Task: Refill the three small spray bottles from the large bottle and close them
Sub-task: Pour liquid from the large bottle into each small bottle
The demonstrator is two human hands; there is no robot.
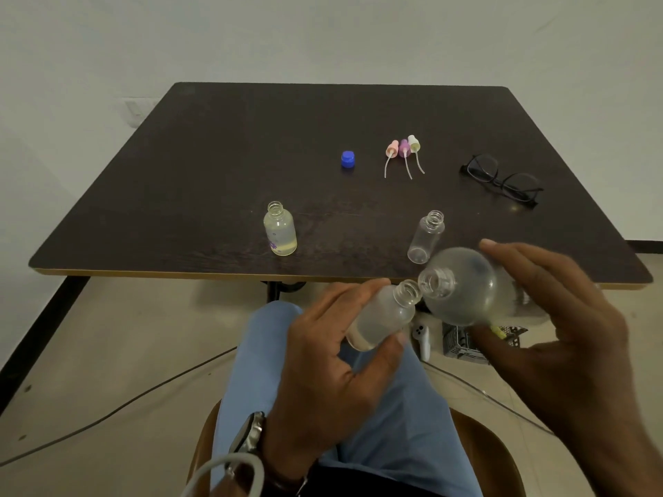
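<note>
On the dark table (215, 156) lie a blue cap (348, 160), three spray tops (403, 152) and black glasses (502, 181); one filled small bottle (280, 229) and one empty small bottle (427, 236) stand uncapped. Below the table's near edge, the left hand (323, 371) grips a tilted small bottle (382, 315), its mouth meeting the large bottle (462, 286) that the right hand (559, 317) grasps on its side.

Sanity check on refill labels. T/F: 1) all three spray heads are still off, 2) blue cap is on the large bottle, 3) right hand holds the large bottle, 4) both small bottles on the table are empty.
1. True: three spray heads lie on the table.
2. False: the blue cap lies on the table.
3. True: the right hand grips the large bottle, the left hand a small bottle.
4. False: the flowered bottle holds liquid; only the clear bottle looks empty.
</note>
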